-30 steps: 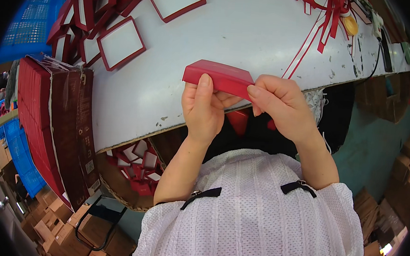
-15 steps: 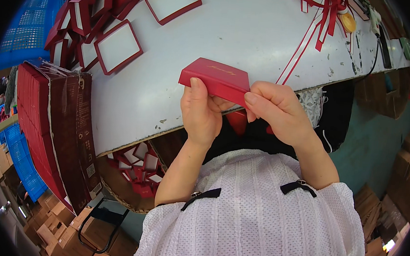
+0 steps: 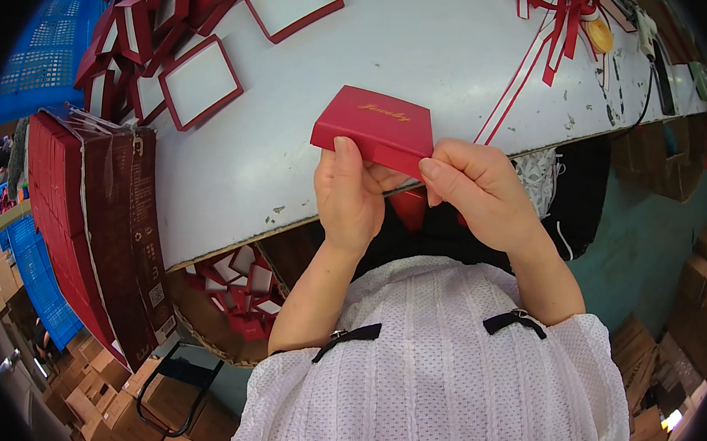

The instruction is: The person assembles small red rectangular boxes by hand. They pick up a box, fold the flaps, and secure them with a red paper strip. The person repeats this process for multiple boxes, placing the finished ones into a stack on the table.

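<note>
A flat red box lid with gold lettering on top is held between my two hands, over the near edge of the white table. My left hand grips its near left side, thumb on the front wall and fingers beneath. With thumb and forefinger, my right hand pinches its right near corner. What lies under the lid is hidden. On the far left of the table lie open red box parts with white insides, the nearest one apart from my hands.
Red and white ribbons hang at the far right beside a yellow roll. A carton packed with red boxes stands at the left, next to a blue crate. Below the table edge, a round container holds more red boxes.
The lid has tipped so that its top faces me more, and its lettering shows more clearly. Both hands keep the same hold, barely moved.
</note>
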Demonstrator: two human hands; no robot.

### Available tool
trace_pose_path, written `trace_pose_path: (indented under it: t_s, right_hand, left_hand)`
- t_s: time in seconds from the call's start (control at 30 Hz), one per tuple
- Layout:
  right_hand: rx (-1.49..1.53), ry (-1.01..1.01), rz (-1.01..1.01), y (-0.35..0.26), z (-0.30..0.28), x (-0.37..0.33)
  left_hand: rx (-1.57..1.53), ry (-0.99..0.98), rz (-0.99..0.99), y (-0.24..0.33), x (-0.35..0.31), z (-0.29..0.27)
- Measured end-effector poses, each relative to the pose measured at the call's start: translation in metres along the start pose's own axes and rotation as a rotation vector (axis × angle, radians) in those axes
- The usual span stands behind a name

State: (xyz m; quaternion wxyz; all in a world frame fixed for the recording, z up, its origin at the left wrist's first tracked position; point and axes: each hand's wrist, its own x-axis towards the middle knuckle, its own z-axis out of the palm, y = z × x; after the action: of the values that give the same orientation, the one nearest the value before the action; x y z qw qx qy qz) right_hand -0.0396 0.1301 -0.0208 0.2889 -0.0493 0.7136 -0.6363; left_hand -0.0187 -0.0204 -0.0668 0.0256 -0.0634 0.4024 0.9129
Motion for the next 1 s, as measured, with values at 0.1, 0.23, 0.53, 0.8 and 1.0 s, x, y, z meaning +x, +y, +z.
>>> trace_pose_path:
  t_s: [0.1,0.23,0.53,0.8,1.0]
  right_hand:
    - [0.012,-0.006,0.002,-0.001,-0.001,0.0]
    - [0.01,-0.003,-0.077,0.0,0.001,0.001]
    - [-0.042,-0.013,-0.093,0.0,-0.01,0.004]
    - [-0.09,0.053,-0.184,0.009,-0.02,0.016]
    - [-0.007,0.072,-0.166,0.017,-0.025,0.028]
  left_hand:
    - [0.123,0.015,0.069,-0.004,-0.002,-0.002]
    - [0.218,0.088,0.105,0.002,-0.002,0.009]
    - [0.255,0.172,0.099,0.007,0.01,0.017]
    - [0.321,0.181,0.098,0.006,0.023,0.022]
    - [0.335,0.163,0.092,0.005,0.034,0.023]
